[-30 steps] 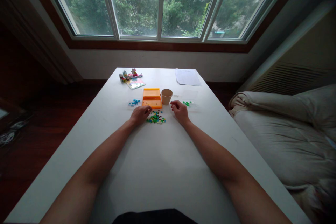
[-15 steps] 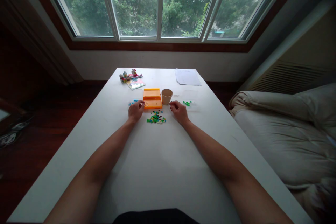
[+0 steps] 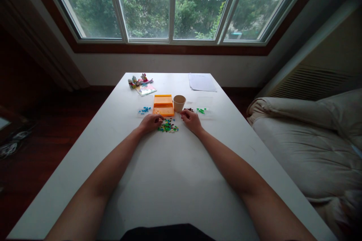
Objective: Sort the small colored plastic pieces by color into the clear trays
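A mixed pile of tiny green, blue, dark and pale toy bricks (image 3: 169,125) lies on the white table. My left hand (image 3: 149,123) is at its left edge, fingertips pinched together at the pieces; whatever is between them is too small to tell. My right hand (image 3: 192,119) rests to the right of the pile, fingers curled and closed below the brown paper cup (image 3: 179,104); their contents are hidden. Behind the pile sits an orange two-level tray (image 3: 163,101) with a few small pale pieces on its lower part.
Blue pieces (image 3: 144,110) lie in a clear box at left. On the right are green pieces (image 3: 201,111) in another clear box and dark brown pieces (image 3: 189,109). Small figures (image 3: 140,81), a colourful flat packet (image 3: 146,89) and paper sheets (image 3: 201,83) lie farther back.
My left hand has moved from beside the orange tray down and right to the pile, uncovering the blue pieces. My right hand has shifted slightly left and down; brown pieces now show behind it.
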`<act>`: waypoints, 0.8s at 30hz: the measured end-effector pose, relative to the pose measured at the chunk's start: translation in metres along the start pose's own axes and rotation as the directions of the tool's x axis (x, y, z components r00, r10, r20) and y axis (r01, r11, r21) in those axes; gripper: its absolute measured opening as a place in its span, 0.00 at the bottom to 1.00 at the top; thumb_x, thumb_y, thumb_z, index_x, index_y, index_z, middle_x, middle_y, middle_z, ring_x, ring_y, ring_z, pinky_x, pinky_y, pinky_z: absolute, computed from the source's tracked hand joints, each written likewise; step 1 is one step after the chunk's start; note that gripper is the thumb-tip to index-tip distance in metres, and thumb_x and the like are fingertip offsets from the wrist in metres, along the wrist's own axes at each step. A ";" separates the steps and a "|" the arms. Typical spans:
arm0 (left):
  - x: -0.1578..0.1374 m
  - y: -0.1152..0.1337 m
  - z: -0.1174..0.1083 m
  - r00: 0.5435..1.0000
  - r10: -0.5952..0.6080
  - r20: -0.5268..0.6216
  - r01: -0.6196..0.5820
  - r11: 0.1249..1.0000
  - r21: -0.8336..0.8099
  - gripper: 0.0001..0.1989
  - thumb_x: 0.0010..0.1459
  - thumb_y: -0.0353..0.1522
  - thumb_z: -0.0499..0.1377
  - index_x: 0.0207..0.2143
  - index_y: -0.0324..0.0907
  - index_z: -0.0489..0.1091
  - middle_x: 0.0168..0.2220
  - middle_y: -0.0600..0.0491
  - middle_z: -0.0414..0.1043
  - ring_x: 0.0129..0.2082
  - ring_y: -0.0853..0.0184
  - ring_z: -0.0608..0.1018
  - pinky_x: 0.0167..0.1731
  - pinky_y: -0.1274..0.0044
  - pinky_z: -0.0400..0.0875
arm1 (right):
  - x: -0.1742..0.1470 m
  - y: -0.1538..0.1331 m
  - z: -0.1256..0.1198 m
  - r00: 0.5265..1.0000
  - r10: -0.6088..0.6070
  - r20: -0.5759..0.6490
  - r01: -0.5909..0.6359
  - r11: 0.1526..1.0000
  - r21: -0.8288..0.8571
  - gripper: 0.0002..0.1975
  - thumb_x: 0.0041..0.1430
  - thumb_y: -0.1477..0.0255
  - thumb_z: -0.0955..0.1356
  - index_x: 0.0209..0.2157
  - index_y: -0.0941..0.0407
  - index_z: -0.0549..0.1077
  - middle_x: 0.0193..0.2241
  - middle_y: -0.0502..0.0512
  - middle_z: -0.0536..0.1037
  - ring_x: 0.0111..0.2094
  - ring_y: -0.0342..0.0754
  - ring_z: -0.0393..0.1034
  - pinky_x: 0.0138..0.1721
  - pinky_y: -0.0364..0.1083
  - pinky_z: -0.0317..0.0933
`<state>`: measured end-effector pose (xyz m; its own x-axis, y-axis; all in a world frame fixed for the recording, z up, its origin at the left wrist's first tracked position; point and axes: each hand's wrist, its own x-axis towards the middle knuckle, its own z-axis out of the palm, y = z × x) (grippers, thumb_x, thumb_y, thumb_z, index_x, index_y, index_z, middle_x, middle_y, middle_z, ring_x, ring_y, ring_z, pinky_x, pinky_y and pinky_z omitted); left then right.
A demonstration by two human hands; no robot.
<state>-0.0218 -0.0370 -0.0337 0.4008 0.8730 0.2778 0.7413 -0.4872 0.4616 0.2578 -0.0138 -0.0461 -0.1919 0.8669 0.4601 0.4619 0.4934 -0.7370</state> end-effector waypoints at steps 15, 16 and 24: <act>-0.001 0.005 -0.001 1.000 -0.029 -0.010 0.030 0.996 0.081 0.11 0.58 0.36 0.57 0.38 0.45 0.78 0.28 0.53 0.75 0.26 0.69 0.72 0.27 0.78 0.58 | 0.000 -0.004 0.000 0.998 -0.048 0.035 0.051 0.996 -0.078 0.11 0.59 0.70 0.64 0.38 0.56 0.78 0.27 0.51 0.76 0.26 0.44 0.64 0.30 0.43 0.57; -0.001 0.005 -0.001 1.000 -0.027 -0.012 0.028 0.996 0.079 0.11 0.58 0.36 0.57 0.38 0.45 0.78 0.28 0.53 0.75 0.26 0.69 0.72 0.27 0.78 0.58 | -0.001 -0.005 0.000 0.996 -0.062 0.057 0.067 0.994 -0.090 0.10 0.59 0.71 0.65 0.37 0.55 0.78 0.27 0.51 0.76 0.26 0.44 0.64 0.30 0.43 0.57; 0.000 0.010 0.000 1.000 -0.018 0.023 0.017 0.998 0.053 0.12 0.59 0.38 0.57 0.38 0.45 0.78 0.28 0.53 0.75 0.26 0.68 0.72 0.28 0.78 0.59 | 0.000 -0.011 -0.002 0.912 -0.170 0.373 0.205 0.977 -0.057 0.08 0.54 0.76 0.68 0.34 0.55 0.79 0.31 0.53 0.76 0.31 0.45 0.67 0.35 0.43 0.61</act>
<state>-0.0143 -0.0425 -0.0289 0.3997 0.8818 0.2504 0.7756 -0.4709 0.4204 0.2544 -0.0192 -0.0370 -0.5761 0.7336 0.3604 0.4616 0.6559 -0.5973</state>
